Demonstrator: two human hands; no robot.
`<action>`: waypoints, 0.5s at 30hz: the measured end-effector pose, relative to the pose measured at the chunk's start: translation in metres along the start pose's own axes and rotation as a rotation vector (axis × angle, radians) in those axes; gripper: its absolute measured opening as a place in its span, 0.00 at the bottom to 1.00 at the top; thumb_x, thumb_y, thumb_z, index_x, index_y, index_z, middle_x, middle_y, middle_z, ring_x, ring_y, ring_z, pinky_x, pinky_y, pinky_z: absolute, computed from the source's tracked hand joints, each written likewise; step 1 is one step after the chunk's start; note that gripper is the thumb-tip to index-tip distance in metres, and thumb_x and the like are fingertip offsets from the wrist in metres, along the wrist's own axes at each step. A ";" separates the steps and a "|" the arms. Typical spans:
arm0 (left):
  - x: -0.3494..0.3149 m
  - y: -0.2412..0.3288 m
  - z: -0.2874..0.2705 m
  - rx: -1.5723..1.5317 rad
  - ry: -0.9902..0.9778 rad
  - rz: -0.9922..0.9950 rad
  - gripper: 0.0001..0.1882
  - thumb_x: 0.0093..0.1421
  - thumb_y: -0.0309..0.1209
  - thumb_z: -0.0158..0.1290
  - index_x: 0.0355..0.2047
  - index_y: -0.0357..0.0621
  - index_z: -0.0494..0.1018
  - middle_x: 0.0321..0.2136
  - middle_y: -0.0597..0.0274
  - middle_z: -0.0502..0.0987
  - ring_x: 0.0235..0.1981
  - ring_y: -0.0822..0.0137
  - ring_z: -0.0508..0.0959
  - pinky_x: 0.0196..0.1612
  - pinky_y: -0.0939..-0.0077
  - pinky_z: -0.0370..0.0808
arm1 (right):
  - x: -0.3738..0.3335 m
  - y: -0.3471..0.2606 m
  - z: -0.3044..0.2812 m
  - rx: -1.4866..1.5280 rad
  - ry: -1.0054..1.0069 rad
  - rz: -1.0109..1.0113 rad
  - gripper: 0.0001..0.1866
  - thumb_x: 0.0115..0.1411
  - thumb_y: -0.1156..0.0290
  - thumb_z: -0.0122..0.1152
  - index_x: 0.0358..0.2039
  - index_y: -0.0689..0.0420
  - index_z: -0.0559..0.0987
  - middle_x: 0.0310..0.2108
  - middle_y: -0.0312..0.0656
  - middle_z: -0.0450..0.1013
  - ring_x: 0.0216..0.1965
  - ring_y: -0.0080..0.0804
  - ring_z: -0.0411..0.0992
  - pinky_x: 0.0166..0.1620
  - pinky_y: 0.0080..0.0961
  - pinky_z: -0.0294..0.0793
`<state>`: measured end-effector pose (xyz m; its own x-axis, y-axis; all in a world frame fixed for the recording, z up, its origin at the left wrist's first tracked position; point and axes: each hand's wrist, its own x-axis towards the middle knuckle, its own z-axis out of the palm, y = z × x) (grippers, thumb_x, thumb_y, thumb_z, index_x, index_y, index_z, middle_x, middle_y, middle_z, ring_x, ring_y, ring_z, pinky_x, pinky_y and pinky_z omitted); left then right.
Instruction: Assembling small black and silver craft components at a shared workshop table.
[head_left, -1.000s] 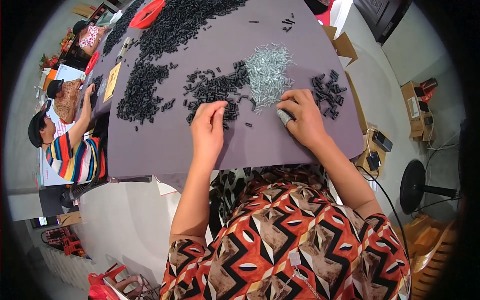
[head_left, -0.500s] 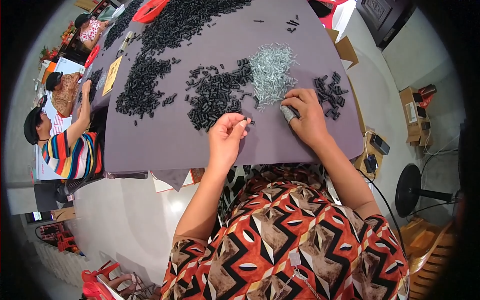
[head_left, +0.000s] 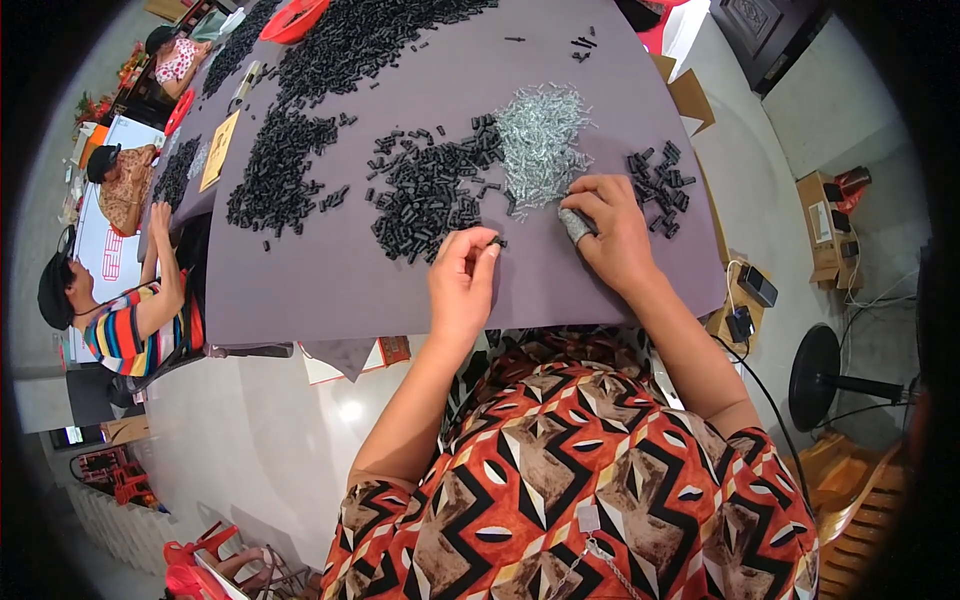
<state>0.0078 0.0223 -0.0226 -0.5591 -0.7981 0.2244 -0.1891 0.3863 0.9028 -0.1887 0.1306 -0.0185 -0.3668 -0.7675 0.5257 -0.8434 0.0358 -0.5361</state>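
Note:
My left hand [head_left: 464,280] is closed, with a small black plastic piece [head_left: 502,242] pinched between thumb and fingertips. Just beyond it lies a heap of small black cylindrical plastic pieces [head_left: 420,192]. My right hand [head_left: 615,232] rests at the near edge of a pile of small silver screws [head_left: 540,125], its fingers bent together. A grey wrapping covers its thumb [head_left: 576,224]. Whatever those fingertips hold is too small to make out. To the right of this hand sits a smaller group of black pieces [head_left: 660,190].
Further black heaps [head_left: 280,165] and a red basin [head_left: 294,20] stand on the grey-covered table [head_left: 330,290]. Loose parts [head_left: 583,46] lie at the far right. Several people sit along the left side, one in a striped shirt [head_left: 135,325]. A fan [head_left: 815,375] stands at right.
My left hand has moved slightly right and turned more upright, still pinching the black piece. My right hand stays almost in place. The person in stripes has lowered an arm and leaned back.

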 end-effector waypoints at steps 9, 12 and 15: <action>-0.002 0.004 0.001 -0.021 0.014 -0.007 0.09 0.59 0.20 0.58 0.40 0.36 0.76 0.31 0.62 0.74 0.26 0.75 0.72 0.32 0.80 0.71 | 0.015 -0.021 0.015 -0.024 -0.114 -0.200 0.12 0.45 0.77 0.66 0.33 0.58 0.81 0.47 0.41 0.71 0.52 0.46 0.67 0.53 0.40 0.70; -0.004 0.003 0.001 -0.032 0.028 -0.024 0.09 0.59 0.19 0.58 0.41 0.36 0.76 0.31 0.62 0.74 0.25 0.74 0.72 0.32 0.79 0.71 | 0.017 -0.022 0.013 -0.076 -0.155 -0.197 0.12 0.45 0.76 0.67 0.34 0.58 0.81 0.47 0.41 0.71 0.52 0.45 0.67 0.54 0.38 0.69; -0.002 0.003 0.001 -0.043 0.008 -0.007 0.09 0.59 0.20 0.58 0.40 0.37 0.77 0.30 0.67 0.72 0.28 0.78 0.71 0.33 0.83 0.70 | 0.019 -0.022 0.017 -0.087 -0.154 -0.191 0.13 0.44 0.77 0.66 0.34 0.58 0.81 0.46 0.42 0.71 0.51 0.45 0.67 0.53 0.38 0.69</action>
<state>0.0070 0.0256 -0.0205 -0.5510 -0.8048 0.2206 -0.1584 0.3604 0.9192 -0.1701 0.1049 -0.0077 -0.1393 -0.8537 0.5018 -0.9247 -0.0691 -0.3743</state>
